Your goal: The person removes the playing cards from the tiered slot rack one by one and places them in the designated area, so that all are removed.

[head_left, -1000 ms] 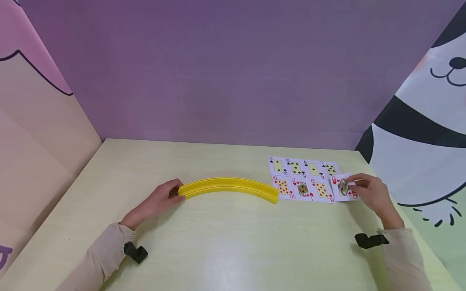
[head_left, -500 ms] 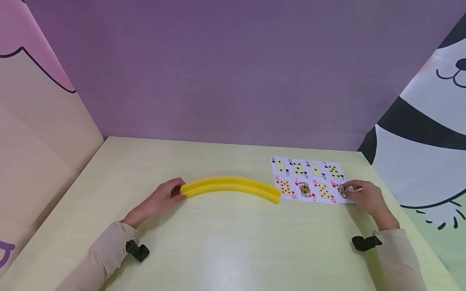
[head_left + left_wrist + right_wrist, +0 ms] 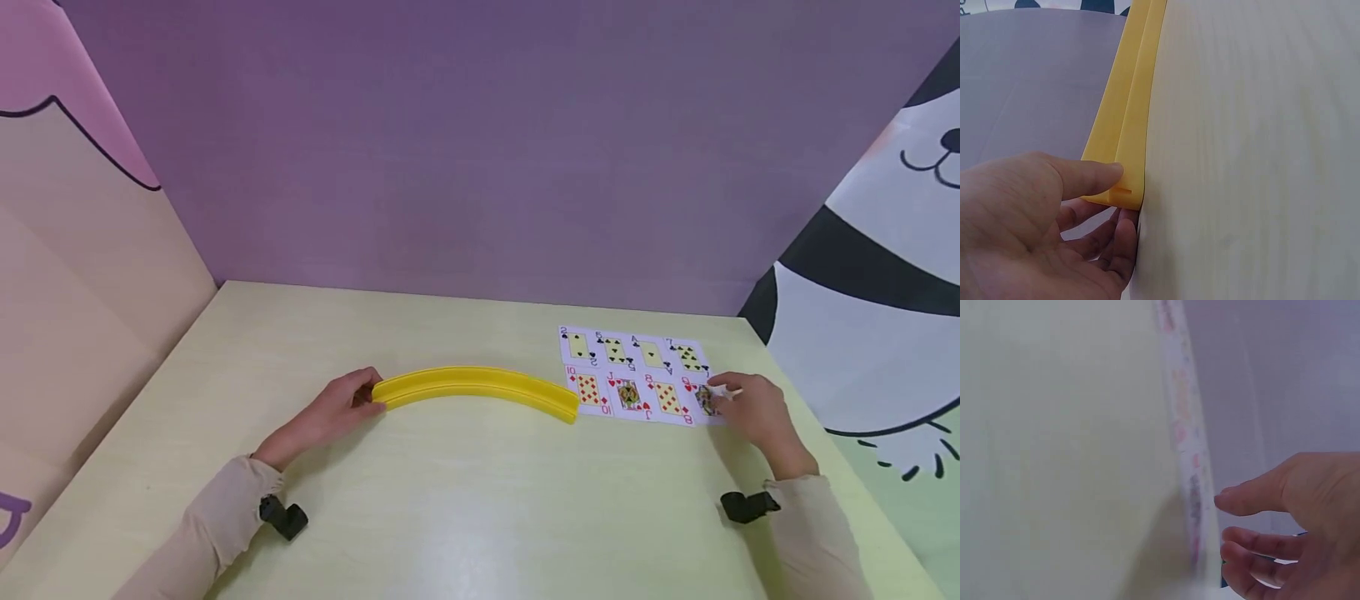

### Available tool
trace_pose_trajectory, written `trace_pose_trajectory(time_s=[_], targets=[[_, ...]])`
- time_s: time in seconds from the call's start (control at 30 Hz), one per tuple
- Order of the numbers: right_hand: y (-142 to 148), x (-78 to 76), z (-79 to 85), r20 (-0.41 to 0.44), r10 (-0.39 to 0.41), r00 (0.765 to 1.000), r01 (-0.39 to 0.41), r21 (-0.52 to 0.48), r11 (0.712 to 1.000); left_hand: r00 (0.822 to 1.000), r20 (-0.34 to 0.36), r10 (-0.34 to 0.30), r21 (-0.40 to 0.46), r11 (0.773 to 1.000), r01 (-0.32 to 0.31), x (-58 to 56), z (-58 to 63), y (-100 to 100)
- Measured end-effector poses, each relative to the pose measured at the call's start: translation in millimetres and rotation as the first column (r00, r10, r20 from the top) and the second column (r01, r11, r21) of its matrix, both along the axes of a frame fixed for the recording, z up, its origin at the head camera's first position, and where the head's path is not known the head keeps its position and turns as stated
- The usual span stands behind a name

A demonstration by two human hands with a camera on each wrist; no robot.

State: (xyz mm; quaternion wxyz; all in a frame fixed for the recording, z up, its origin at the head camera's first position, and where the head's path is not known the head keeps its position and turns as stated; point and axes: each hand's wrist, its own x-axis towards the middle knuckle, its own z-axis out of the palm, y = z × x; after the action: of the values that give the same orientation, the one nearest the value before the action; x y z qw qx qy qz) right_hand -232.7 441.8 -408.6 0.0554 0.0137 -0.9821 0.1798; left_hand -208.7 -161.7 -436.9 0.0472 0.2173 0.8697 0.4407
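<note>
My left hand (image 3: 330, 417) pinches the left end of a curved yellow toy track piece (image 3: 472, 382). In the left wrist view the thumb lies on top of the track and the fingers are below its end. The track's right end meets the ten of diamonds (image 3: 588, 389). At the right, my right hand (image 3: 757, 412) is over the queen of hearts (image 3: 703, 400), covering its right part. The right wrist view, blurred, has the thumb and fingers apart with nothing between them, close over that card.
Playing cards lie face up in two rows at the table's back right. Black ones, such as the ace (image 3: 651, 355), form the back row; red ones, such as the jack of hearts (image 3: 628, 394), the front row. A purple wall (image 3: 480, 167) stands behind the table (image 3: 465, 483).
The queen of hearts, tilted in my right hand's pinch a second ago, now lies flat at the end of the front row, and the fingers have loosened from it. The left hand keeps its grip.
</note>
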Motion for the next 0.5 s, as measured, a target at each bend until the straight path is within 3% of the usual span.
trace_pose_trajectory(time_s=[0.13,0.33,0.5], targets=[[-11.9,5.5,20.2,-0.098,-0.021,0.995,0.018,-0.036,0.999,1.0,0.002,0.018,-0.002,1.0,-0.018,-1.4,0.1,-0.2],[-39.2,20.8,41.3,-0.266,0.023,0.964,-0.04,-0.06,0.997,0.999,-0.021,0.034,-0.052,0.998,-0.035,0.2,3.6,-9.1],[-66.0,44.1,45.6,-0.307,0.081,0.948,-0.107,-0.068,0.992,0.99,-0.105,0.091,-0.115,0.988,-0.103,21.9,13.6,-28.3]])
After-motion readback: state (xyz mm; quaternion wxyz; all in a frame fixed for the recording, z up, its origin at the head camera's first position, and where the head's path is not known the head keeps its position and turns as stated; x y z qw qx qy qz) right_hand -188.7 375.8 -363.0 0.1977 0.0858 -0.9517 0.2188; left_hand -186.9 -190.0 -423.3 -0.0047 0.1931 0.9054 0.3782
